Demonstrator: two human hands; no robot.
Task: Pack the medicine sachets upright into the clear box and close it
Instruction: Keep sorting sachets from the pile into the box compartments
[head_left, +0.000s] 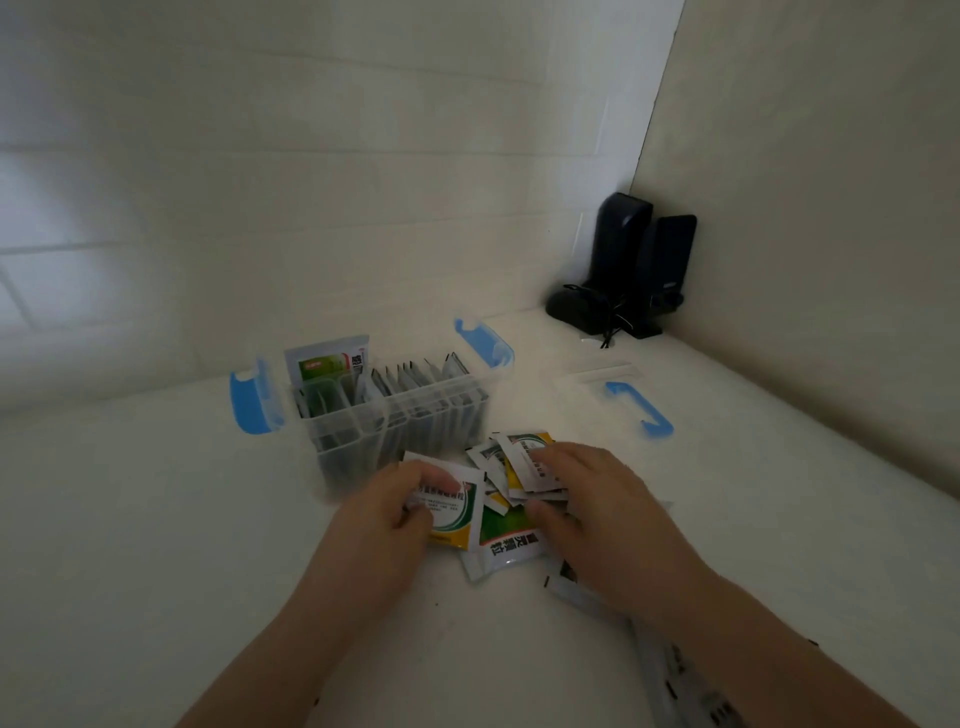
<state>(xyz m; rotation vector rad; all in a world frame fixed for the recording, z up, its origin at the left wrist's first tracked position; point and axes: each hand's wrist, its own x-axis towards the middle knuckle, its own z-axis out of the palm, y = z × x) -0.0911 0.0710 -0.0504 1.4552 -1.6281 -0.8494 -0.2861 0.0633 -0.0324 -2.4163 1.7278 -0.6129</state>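
White table (156, 519) carries everything, w/ pale tiled walls behind and to the right of it.

Clear box (395, 421) sits open mid-table, blue latches flipped out at both ends: one on its left end (253, 397), one on its far right end (484, 343). Inside the box, sachets stand upright in a row (410, 379); a taller green-and-white sachet (327, 364) sticks up at the left end of the box.

Right of the box, well apart, the clear lid (602, 371) lies flat on the table w/ its blue handle (641, 408). Lid is off, box not closed.

Far right of the box, in the wall corner, two dark speakers (644, 265) stand w/ tangled cord at their base.

Just in front of the box, a loose pile of sachets (511, 519) lies flat, overlapping, green/white/yellow print. A strip of more sachets (675, 670) trails toward the viewer, away from the box, partly under the right forearm.

Left hand (395, 514), in front of the box's near side, fingers curled, pinches a white sachet w/ green arc print (449, 512) at the pile's left edge.

Right hand (587, 499), in front and right of the box, rests on the pile, fingers spread over a white sachet (524, 467); cannot tell if it grips one or just presses.
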